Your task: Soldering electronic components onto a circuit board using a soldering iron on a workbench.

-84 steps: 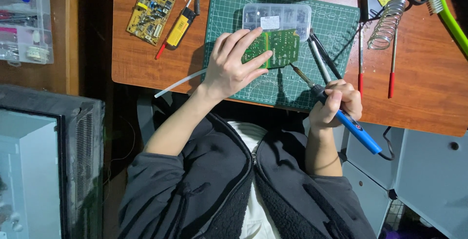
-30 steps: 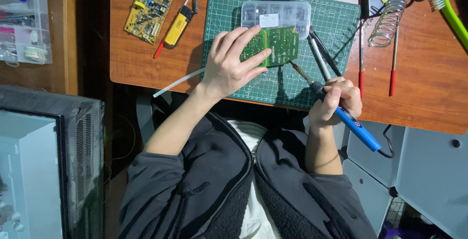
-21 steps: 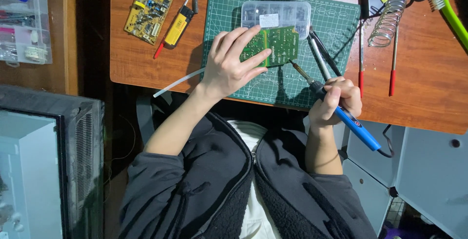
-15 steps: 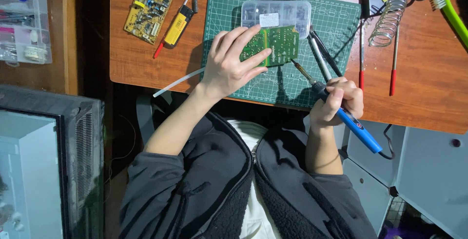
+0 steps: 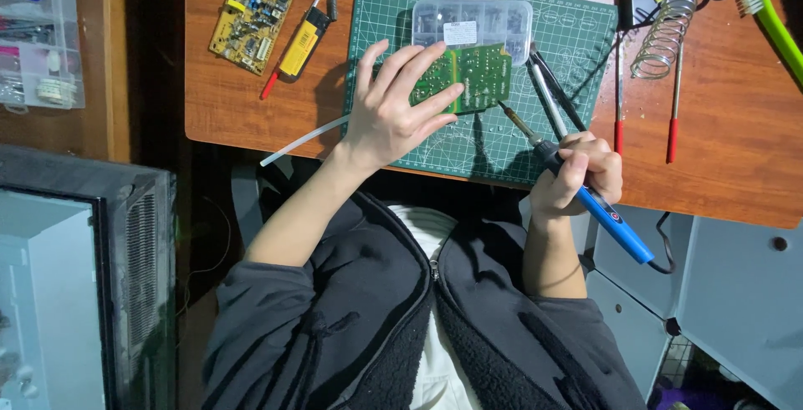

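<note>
While a grey cabinet fills the lower left and a clear parts organiser sits above it, the wooden desk begins just to their right. On its left part lies a yellow circuit board, with a yellow tester just beside it. A white tube slants off the desk edge toward the left hand. That hand lies flat with its fingers spread, pressing the green board down onto the green cutting mat; the fingertips cover the board's left half. A clear plastic box touches the board's far edge. Just right of the board, tweezers lie on the mat. The right hand is closed around the blue soldering iron in a pen-like grip at the desk's near edge, and the iron's tip sits at the board's right lower corner; whether it touches cannot be told. Farther right stand a coiled wire iron stand and two red-tipped probes, and a green brush lies at the far right corner.
</note>
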